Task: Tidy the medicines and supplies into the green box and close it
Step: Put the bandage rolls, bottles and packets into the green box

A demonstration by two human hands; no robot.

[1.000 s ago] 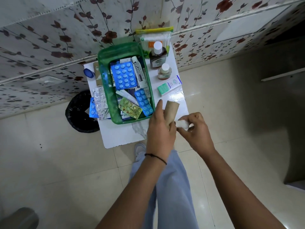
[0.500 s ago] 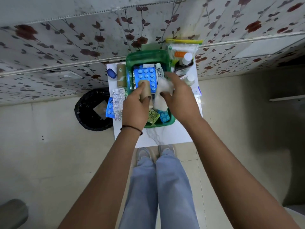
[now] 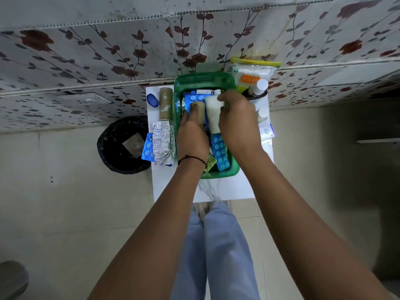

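The open green box (image 3: 232,169) stands on a small white table (image 3: 227,191) against the wall, holding blue pill strips (image 3: 220,152) and tubes. Both hands are inside it. My left hand (image 3: 191,137) grips a tan bandage roll (image 3: 199,111). My right hand (image 3: 236,120) holds a white gauze roll (image 3: 213,114) beside the tan one. The box's lid (image 3: 203,80) leans up at the back.
Left of the box lie another tan roll (image 3: 166,103), a blue cap (image 3: 152,100), a silver foil strip (image 3: 162,144) and a blue strip (image 3: 147,149). Cotton buds (image 3: 251,75), bottles (image 3: 260,87) and a small carton (image 3: 267,132) sit right. A black bin (image 3: 121,146) stands left.
Both hands rose from the table's front edge into the box, carrying the tan roll and the white gauze. The camera view shifted left and tilted down.
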